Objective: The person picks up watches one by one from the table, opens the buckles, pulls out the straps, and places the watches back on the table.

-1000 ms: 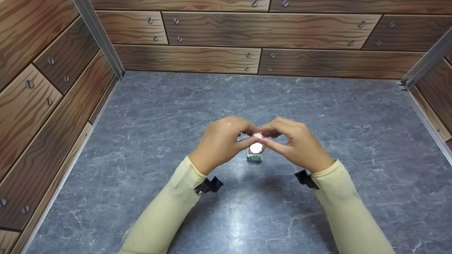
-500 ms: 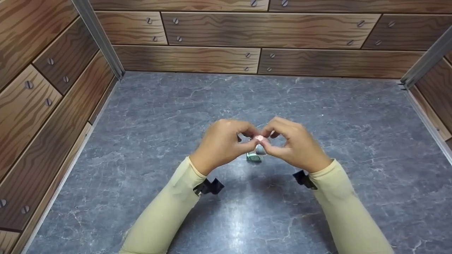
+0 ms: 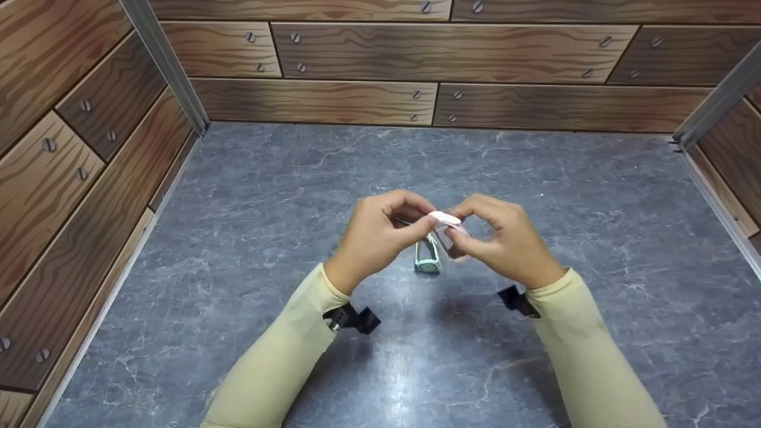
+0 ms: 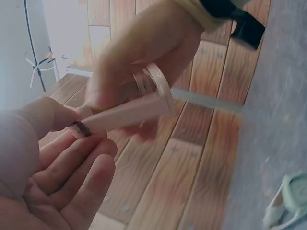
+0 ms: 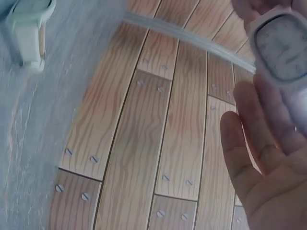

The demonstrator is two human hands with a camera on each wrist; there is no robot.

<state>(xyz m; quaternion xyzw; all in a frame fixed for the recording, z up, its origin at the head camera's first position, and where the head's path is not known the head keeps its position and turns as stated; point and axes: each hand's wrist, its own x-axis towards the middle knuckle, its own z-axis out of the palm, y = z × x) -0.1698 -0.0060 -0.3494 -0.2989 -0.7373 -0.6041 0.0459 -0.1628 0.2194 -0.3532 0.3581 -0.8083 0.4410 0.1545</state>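
A pale pink wristwatch (image 3: 445,219) is held above the table between both hands. The left hand (image 3: 380,235) pinches one end between thumb and fingers; in the left wrist view the pink strap (image 4: 129,115) runs from those fingertips toward the other hand. The right hand (image 3: 502,241) grips the watch from the opposite side, its thumb against the strap. The watch's rounded-square dial (image 5: 282,47) shows in the right wrist view, its markings blurred. Just below the hands, a mint green wristwatch (image 3: 427,264) stands on the table, its strap forming a loop.
Grey marbled tabletop (image 3: 297,172) spreads around the hands. Wood-pattern walls (image 3: 357,53) enclose it at the back and both sides, with metal posts (image 3: 172,65) at the corners. Each wrist carries a black camera mount (image 3: 357,319).
The pink watch has turned and tilted between the fingers, so more of its strap shows. The hands have shifted slightly up and apart. The green watch stays put, now less covered.
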